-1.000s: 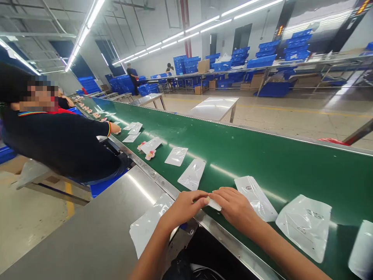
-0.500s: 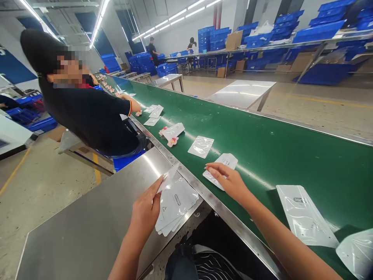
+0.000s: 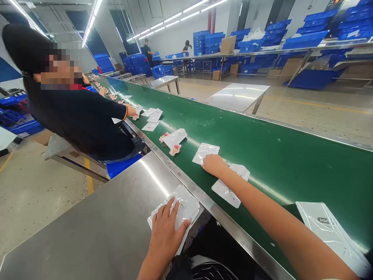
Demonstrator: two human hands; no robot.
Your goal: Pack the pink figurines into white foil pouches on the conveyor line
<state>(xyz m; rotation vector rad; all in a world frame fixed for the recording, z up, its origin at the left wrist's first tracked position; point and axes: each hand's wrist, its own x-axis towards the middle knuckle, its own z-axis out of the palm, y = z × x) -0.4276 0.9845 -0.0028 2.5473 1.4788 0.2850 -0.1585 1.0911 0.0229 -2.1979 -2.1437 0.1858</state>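
My left hand (image 3: 167, 229) lies with fingers spread on a stack of white plastic pouches (image 3: 186, 200) at the corner of the metal side table. Out over the green belt, my right hand (image 3: 214, 165) has its fingers curled down at the near edge of a white pouch (image 3: 206, 149); the fingertips are partly hidden. Under my right forearm lies another white pouch (image 3: 229, 192), partly covered by the arm. Farther along the belt, a pouch (image 3: 176, 137) rests beside small pink figures (image 3: 175, 150).
A metal rail (image 3: 192, 186) separates the side table (image 3: 101, 217) from the green belt (image 3: 262, 155). Larger printed pouches (image 3: 329, 233) lie at the right. A co-worker (image 3: 70, 112) sits at the left, one arm over the belt. Blue crates (image 3: 201, 42) are stacked at the back.
My left hand has let go of a raised pouch and flattened onto the stack. My right hand has moved from the nearer pouch to the one beyond it. The view has shifted slightly.
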